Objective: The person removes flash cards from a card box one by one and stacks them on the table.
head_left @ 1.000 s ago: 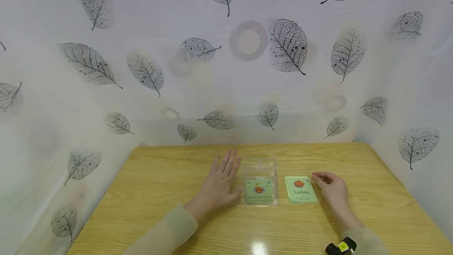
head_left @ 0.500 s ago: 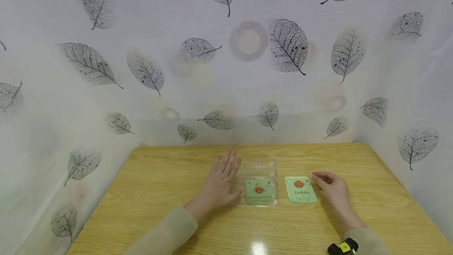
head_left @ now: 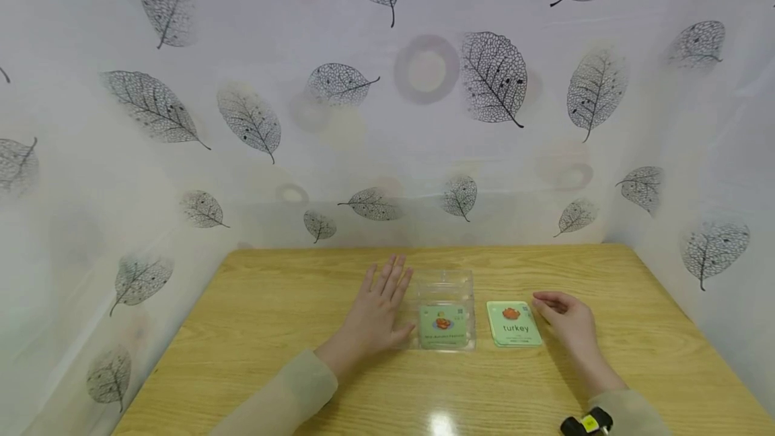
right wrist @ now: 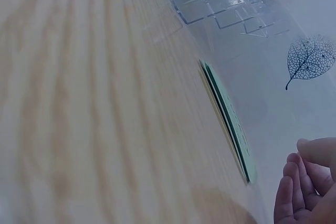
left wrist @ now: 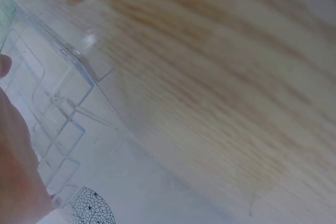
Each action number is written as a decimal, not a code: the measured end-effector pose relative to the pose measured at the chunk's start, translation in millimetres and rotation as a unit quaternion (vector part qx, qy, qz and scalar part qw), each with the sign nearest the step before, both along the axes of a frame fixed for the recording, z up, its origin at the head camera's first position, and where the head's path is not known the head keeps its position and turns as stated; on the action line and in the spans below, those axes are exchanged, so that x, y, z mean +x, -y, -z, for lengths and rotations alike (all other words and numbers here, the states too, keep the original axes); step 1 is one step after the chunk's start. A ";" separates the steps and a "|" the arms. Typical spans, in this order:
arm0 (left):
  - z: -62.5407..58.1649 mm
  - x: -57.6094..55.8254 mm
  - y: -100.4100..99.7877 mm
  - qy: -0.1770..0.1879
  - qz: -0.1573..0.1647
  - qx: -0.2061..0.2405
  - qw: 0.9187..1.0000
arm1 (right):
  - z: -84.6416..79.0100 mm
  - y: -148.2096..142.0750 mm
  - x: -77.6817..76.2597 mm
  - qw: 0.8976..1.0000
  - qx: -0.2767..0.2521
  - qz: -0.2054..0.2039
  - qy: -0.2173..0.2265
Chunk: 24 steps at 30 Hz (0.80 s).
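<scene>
**Left hand (head_left: 372,321) by a clear box (head_left: 445,295), right hand (head_left: 569,325) by a turkey pile (head_left: 514,336)**

The left hand lies on the table (head_left: 272,328), fingers straight and a little spread, pointing far. Its thumb points right, to the clear box just beside it; I cannot tell if they touch. The right hand has its fingers loosely bent, with the thumb tip close to the fingertips. It is just right of the turkey pile, a bit apart from it.

There is one clear box, in the middle. Its long way runs from near to far. One green festival card (head_left: 444,340) shows in its near part, with its picture far and its words near. I cannot count any cards under it.

There is one turkey pile, flat on the table, right of the clear box. It has more than one green card, but the edges are too blurry to count. It is almost square, so I see no long way. Its top points far and leans a tiny bit left.

Two light sleeves (head_left: 290,389) cover the arms. One black gadget (head_left: 587,421) is by the right wrist. Behind the table hangs a pale cloth (head_left: 424,147) with lots of dark leaves.
</scene>
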<state>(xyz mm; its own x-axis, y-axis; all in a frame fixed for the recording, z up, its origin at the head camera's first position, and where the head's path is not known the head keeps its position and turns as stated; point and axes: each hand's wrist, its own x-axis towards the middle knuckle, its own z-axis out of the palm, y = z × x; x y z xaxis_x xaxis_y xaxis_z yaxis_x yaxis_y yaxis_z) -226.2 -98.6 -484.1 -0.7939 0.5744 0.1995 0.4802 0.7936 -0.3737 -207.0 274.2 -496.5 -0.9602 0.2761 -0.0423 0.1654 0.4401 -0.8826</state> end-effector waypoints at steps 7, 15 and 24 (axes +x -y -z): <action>-1.0 -0.1 -0.6 0.006 -0.002 0.000 1.000 | -1.6 2.7 0.7 1.000 -0.005 -0.004 -0.003; -2.9 0.7 -0.7 0.010 -0.005 0.000 1.000 | -4.1 5.8 1.5 1.000 -0.014 -0.021 -0.015; -0.7 -0.3 -0.1 0.010 -0.002 0.004 1.000 | -7.2 10.6 4.8 0.999 -0.027 -0.038 -0.014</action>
